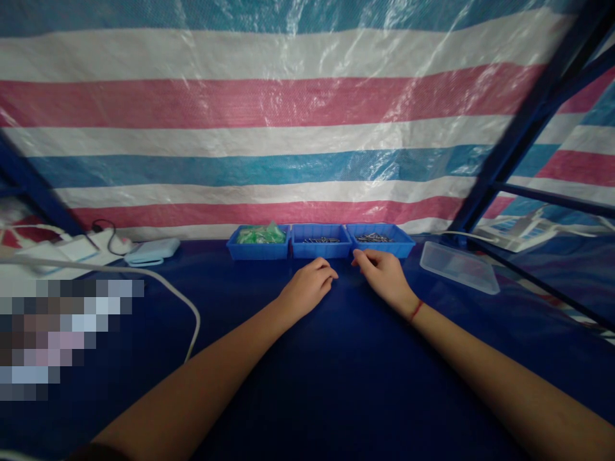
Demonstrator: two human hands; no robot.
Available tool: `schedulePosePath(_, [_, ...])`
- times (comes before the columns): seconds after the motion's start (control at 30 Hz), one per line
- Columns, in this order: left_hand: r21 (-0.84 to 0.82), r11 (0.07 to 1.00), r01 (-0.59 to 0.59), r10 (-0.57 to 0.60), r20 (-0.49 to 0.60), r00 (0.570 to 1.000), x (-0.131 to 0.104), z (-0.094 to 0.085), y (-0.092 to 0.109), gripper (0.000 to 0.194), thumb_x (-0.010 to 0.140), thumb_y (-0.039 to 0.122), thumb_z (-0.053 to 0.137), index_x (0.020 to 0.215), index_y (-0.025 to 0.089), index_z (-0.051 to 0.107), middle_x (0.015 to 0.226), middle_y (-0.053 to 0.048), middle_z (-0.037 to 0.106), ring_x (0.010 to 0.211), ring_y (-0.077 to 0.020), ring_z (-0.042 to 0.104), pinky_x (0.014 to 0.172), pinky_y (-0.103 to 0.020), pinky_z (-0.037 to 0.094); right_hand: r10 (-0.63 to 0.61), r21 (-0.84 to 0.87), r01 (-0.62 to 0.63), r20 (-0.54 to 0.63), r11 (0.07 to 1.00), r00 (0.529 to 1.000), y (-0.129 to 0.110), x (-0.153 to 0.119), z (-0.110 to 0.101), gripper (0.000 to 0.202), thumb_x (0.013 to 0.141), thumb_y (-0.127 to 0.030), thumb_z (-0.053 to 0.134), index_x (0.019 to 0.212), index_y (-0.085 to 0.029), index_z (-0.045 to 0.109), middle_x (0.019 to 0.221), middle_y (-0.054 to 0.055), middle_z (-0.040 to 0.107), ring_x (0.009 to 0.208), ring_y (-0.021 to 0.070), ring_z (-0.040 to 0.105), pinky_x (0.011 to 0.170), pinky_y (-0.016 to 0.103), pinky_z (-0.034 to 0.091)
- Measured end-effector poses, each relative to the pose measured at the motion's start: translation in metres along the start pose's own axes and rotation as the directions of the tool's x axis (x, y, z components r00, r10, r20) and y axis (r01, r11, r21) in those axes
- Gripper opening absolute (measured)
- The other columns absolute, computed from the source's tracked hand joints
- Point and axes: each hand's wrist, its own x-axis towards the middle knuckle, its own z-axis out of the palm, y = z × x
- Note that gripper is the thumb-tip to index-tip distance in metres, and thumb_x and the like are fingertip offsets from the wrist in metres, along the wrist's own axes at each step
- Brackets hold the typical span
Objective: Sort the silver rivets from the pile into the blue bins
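My left hand (311,285) is over the blue table, just in front of the middle blue bin (321,251). Its fingers are curled, and their inner side is hidden. Close to the front wall of the right blue bin (388,250) is my right hand (385,276), also closed, with the thumb against the bent fingers. Nothing shows sticking out of either hand. Thin metal pieces (321,240) lie in the middle bin, and similar metal pieces (375,237) in the right one; they are too small to name. The left blue bin (259,253) contains a green and clear plastic bundle (261,235).
A clear plastic lid (460,267) lies right of the bins. Leftward are a light-blue case (152,251), a white power strip (79,253) and a white cable (185,299). A white device (523,232) stands beyond the blue frame (512,137). Striped sheeting (269,102) hangs behind.
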Motion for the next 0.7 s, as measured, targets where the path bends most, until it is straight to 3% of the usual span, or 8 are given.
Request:
schedulePosePath(0.13, [0.139,0.985,0.106,-0.099,-0.053,0.994,-0.002,-0.001,0.004,0.027,0.086,0.017,0.049,0.11,0.018,0.06,0.107,-0.007,0.058,0.098,-0.0197,0.055,0.088,-0.034,0.044,-0.007,-0.017,0.007,0.002,1.0,1.0,0.001,-0.001,0.001,0.044,0.085,-0.044,0.042,0.063,-0.014,0.066,0.052,0.001,0.059,0.051,0.0142,0.052,0.052,0.026,0.034])
schedulePosePath(0.27, [0.25,0.925,0.288,-0.283,-0.054,0.958,-0.002,-0.003,0.007,0.026,0.087,0.036,0.051,0.101,0.02,0.065,0.102,-0.007,0.06,0.096,-0.0249,0.055,0.082,-0.04,0.044,-0.007,-0.028,0.007,0.019,1.0,1.0,-0.001,-0.001,0.002,0.043,0.085,-0.043,0.042,0.062,-0.015,0.066,0.053,0.0,0.059,0.05,0.0137,0.052,0.052,0.026,0.034])
schedulePosePath(0.43, [0.218,0.929,0.298,-0.302,-0.014,0.953,-0.002,-0.005,0.007,0.021,0.09,0.031,0.047,0.091,0.022,0.066,0.093,-0.004,0.063,0.091,-0.0227,0.058,0.077,-0.035,0.043,-0.001,-0.037,0.004,0.07,0.999,0.998,-0.001,-0.002,0.003,0.042,0.085,-0.041,0.041,0.063,-0.016,0.066,0.054,0.001,0.059,0.053,0.0148,0.054,0.054,0.027,0.036])
schedulePosePath(0.53, [0.134,0.943,0.303,-0.3,-0.041,0.953,-0.001,-0.004,0.005,0.02,0.09,0.028,0.046,0.089,0.019,0.064,0.09,-0.005,0.063,0.089,-0.0214,0.059,0.077,-0.034,0.043,-0.014,-0.031,0.018,0.12,0.999,0.993,0.0,-0.003,0.005,0.034,0.082,-0.038,0.046,0.066,-0.017,0.066,0.059,0.001,0.062,0.058,0.0157,0.057,0.057,0.027,0.039])
schedulePosePath(0.63, [-0.089,0.968,0.234,-0.244,-0.124,0.962,-0.001,-0.003,0.001,0.019,0.091,0.027,0.045,0.089,0.017,0.061,0.088,-0.004,0.063,0.085,-0.0173,0.059,0.079,-0.03,0.043,-0.033,0.052,0.024,0.179,0.998,0.983,0.001,-0.004,0.009,0.021,0.076,-0.032,0.054,0.081,-0.017,0.068,0.072,0.002,0.067,0.065,0.0159,0.06,0.062,0.027,0.044])
schedulePosePath(0.7, [-0.237,0.956,0.173,-0.217,-0.178,0.96,0.0,-0.003,0.0,0.018,0.091,0.027,0.044,0.089,0.017,0.059,0.086,-0.003,0.062,0.082,-0.0151,0.058,0.078,-0.027,0.044,-0.051,0.173,0.013,0.216,0.985,0.975,0.0,-0.005,0.012,0.024,0.074,-0.032,0.057,0.089,-0.017,0.067,0.078,0.003,0.068,0.068,0.016,0.061,0.066,0.029,0.047])
